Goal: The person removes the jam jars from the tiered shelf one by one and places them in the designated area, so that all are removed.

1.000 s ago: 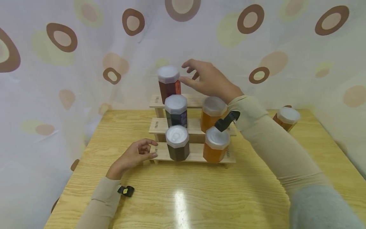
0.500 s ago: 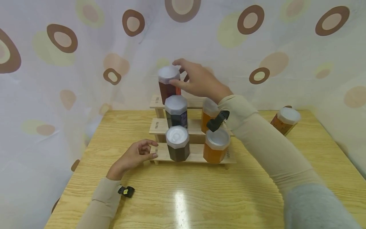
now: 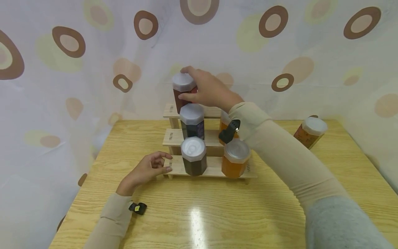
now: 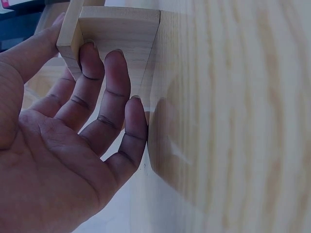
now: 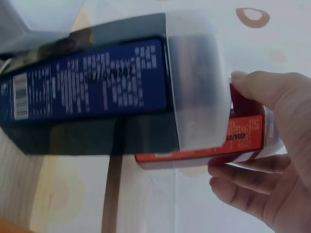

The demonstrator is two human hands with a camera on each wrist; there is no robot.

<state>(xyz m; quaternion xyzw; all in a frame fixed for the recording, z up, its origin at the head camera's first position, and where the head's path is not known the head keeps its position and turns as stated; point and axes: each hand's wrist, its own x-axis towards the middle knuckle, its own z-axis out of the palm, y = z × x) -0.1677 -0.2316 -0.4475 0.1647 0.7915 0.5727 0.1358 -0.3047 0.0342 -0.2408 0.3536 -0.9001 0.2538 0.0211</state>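
In the head view, a wooden three-step rack [image 3: 214, 170] stands on the table. My right hand [image 3: 209, 88] grips the dark red jar [image 3: 182, 82] at the top step's left, thumb in front and fingers behind. In the right wrist view, the thumb and fingers of that hand [image 5: 277, 145] lie on either side of this jar with the red label [image 5: 245, 133]; a dark jar with a blue label [image 5: 87, 87] partly covers it. My left hand [image 3: 145, 170] holds the left end of the bottom step, its fingers curled against the wooden rack [image 4: 116, 24].
Below the red jar stand a dark jar [image 3: 192, 121] on the middle step and another dark jar [image 3: 194, 155] on the bottom one. An amber jar [image 3: 235, 159] sits bottom right; one behind it is partly hidden by my wrist. Another jar [image 3: 311, 131] stands far right on the table [image 3: 174, 214].
My right hand has moved left to the dark red jar and closed its thumb and fingers around it. The left hand keeps its place at the rack.
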